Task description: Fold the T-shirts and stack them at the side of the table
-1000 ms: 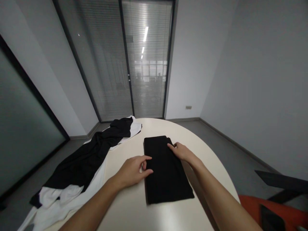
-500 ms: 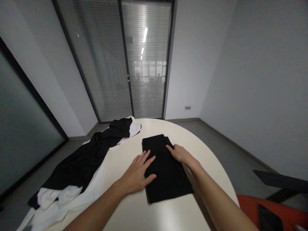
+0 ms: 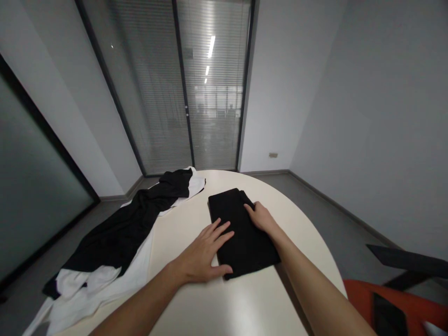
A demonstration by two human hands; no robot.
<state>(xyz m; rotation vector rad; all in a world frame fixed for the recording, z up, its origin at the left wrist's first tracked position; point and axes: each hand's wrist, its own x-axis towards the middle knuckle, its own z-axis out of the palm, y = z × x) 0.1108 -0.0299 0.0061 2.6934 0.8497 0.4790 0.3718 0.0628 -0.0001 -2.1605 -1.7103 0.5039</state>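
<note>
Head view here, so: one folded black cloth (image 3: 243, 247) sits on the pale round desk (image 3: 182, 228), right of the middle, angled a bit. Two bare hands are on it. Left hand (image 3: 201, 256) has its fingers spread pretty wide, laid flat across the cloth's left side, thumb down by the near left corner. Right hand (image 3: 263, 218) is at the far right edge, thumb on top and just a narrow gap to the index; the other fingers are hidden, so can't tell if they're pinching. Over on the left there's one rumpled heap, black fabric (image 3: 119, 233) lying over white fabric (image 3: 94, 294); can't count the pieces in that tangle. Also one red seat (image 3: 360, 298) at lower right with a dark flat object (image 3: 389, 315) on it, too blurry to read, and three light strips (image 3: 211, 46) showing through the blinds (image 3: 217, 135).
</note>
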